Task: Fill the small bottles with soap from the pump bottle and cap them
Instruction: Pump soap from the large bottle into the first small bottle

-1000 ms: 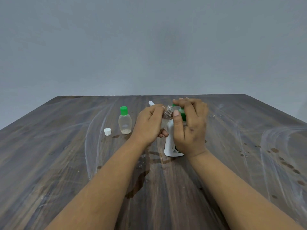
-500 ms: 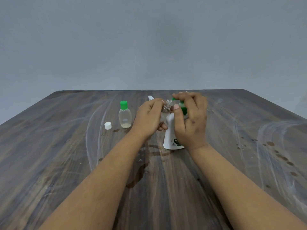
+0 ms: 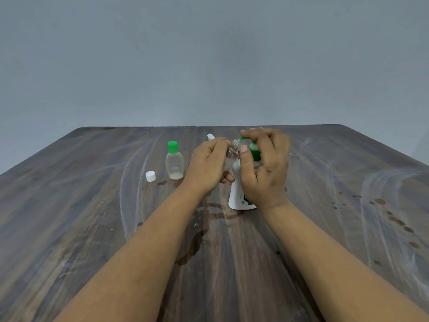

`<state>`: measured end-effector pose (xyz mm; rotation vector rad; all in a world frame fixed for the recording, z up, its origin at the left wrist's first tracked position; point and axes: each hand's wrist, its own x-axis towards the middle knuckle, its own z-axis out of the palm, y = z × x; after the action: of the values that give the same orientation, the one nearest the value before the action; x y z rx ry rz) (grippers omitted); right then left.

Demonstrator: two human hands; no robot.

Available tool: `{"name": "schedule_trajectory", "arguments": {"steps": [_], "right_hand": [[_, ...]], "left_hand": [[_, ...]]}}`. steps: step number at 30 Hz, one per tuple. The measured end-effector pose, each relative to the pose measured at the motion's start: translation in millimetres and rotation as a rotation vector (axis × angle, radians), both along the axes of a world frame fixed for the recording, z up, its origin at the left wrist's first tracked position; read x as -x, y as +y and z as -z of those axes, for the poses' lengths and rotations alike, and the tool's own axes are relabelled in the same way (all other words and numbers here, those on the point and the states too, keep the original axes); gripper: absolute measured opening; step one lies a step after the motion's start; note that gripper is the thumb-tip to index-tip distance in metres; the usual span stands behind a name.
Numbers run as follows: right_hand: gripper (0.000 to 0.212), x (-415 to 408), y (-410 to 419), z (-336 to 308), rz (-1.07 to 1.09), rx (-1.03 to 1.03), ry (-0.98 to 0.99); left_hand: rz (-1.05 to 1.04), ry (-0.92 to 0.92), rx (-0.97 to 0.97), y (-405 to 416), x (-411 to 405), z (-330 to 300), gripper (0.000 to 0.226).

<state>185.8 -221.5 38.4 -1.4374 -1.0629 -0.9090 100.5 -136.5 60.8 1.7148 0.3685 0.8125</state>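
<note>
One small bottle [image 3: 232, 154], mouth up-right.

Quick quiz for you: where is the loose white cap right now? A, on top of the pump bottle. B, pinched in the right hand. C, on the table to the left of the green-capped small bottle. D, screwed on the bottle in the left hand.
C: the white cap lies on the table, just left of the standing green-capped small bottle, apart from both hands.
</note>
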Motion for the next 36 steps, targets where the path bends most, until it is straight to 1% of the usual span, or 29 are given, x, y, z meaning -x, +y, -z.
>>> {"name": "schedule_trajectory", "arguments": {"steps": [6,11,17,20,23,26,28,33,36], "right_hand": [[0.027,-5,-1,0,0.026,0.023,-0.007],[0.034,5,-1,-1,0.031,0.055,0.000],[0.027,-2,-4,3,0.050,0.044,-0.061],[0.026,-4,-3,0,0.013,0.020,-0.035],[0.036,0,-5,0,-0.060,0.020,0.013],[0.045,2,-5,1,-0.076,0.035,0.000],[0.043,-1,-4,0,-0.083,0.034,0.001],[0.032,-6,-5,0,-0.058,0.014,0.009],[0.032,-4,-3,-1,-0.036,0.026,0.017]], "left_hand": [[0.007,0.011,0.005,1,0,0,0.035],[0.026,-0.008,0.003,3,-3,2,0.040],[0.006,0.017,-0.013,0,1,0,0.037],[-0.004,0.007,-0.013,0,1,-1,0.036],[0.011,-0.003,0.004,-1,1,0,0.037],[0.020,-0.008,0.005,0,1,-1,0.038],[0.015,-0.006,0.005,0,1,0,0.038],[0.016,-0.006,0.019,-1,0,0,0.037],[0.015,-0.008,0.017,0,0,0,0.036]]}}
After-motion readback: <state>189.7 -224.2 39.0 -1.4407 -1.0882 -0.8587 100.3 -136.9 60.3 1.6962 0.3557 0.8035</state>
